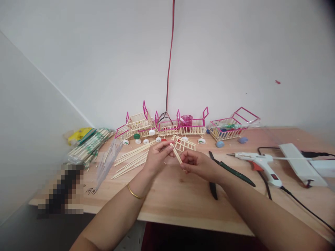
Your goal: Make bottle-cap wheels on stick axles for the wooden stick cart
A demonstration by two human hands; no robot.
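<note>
Short pale wooden sticks [176, 153] are held between my two hands, tilted, above the middle of the wooden table. My left hand [158, 154] pinches their upper end between thumb and fingers. The lower end is gripped by my right hand [192, 162], with its fingers curled. Just behind them a flat lattice of sticks [184, 143] lies on the table. Loose long sticks [133, 158] are spread to the left of my left hand. How many sticks my hands hold cannot be made out.
Small stick carts [169, 129] with pink rims and bottle-cap wheels line the wall. A glue gun [261, 165], a white power strip [302, 164] and green-handled cutters [235, 172] are on the right of the table [178, 205]. Packaged sticks [90, 146] lie at the left.
</note>
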